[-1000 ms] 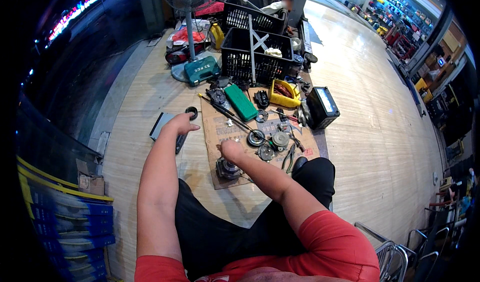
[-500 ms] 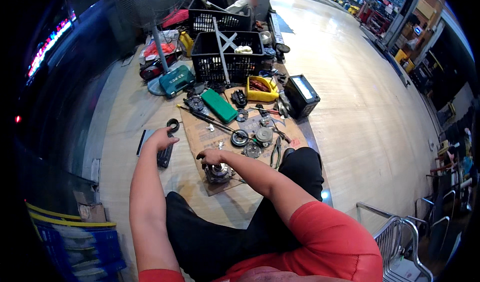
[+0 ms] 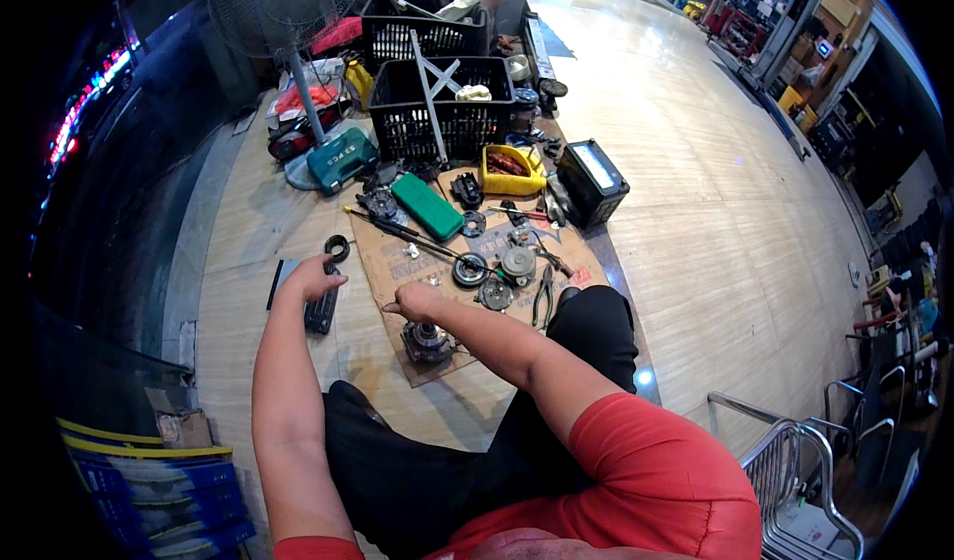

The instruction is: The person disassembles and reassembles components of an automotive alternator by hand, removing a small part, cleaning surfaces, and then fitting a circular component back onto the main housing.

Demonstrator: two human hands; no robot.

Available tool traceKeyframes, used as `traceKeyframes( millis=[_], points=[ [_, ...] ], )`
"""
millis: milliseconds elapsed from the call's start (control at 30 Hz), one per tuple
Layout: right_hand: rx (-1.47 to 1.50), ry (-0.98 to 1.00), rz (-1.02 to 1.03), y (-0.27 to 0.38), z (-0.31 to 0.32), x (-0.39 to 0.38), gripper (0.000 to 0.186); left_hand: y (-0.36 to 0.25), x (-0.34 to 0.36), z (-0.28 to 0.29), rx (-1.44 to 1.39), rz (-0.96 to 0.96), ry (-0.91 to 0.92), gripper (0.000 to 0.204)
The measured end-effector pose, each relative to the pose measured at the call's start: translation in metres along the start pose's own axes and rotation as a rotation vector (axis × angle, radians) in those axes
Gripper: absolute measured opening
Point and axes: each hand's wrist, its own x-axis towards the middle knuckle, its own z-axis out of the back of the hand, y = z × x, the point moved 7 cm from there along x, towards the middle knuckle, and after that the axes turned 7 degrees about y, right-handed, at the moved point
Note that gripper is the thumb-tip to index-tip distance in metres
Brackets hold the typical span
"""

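Metal motor body stands on cardboard, right hand close by

The motor body sits near the close left corner of the cardboard sheet, shaft end up, with the right hand just beyond it in the view. It looks dense and heavy for its size, rigid throughout and perhaps slick with grease. The broad outer housing should give the surest hold, with fingers spread around its sides; the upper shaft seems a narrower, more slippery place to grasp.

The right arm slants across from the lower right, elbow bent above the knee, wrist low and one digit pointing left. Its other fingers look curled, but whether they pinch anything small cannot be told.

The left arm reaches nearly straight ahead, its hand palm down beside the cardboard, thumb spread away from the fingers. A black ring lies at the fingertips and a long black block below the hand; whether the hidden fingers grip either one cannot be told.
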Motion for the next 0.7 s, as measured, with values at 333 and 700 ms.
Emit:
traceKeyframes(
  millis=[333,700],
  points=[
    [0.462,-0.118,-0.205,-0.040,-0.032,0.032,0.044,-0.010,0.000,0.002,0.025,0.001,-0.023,0.074],
    [0.140,-0.084,0.248,-0.009,-0.021,0.019,0.032,-0.015,-0.011,0.007,-0.002,0.013,-0.036,0.072]
  ],
)
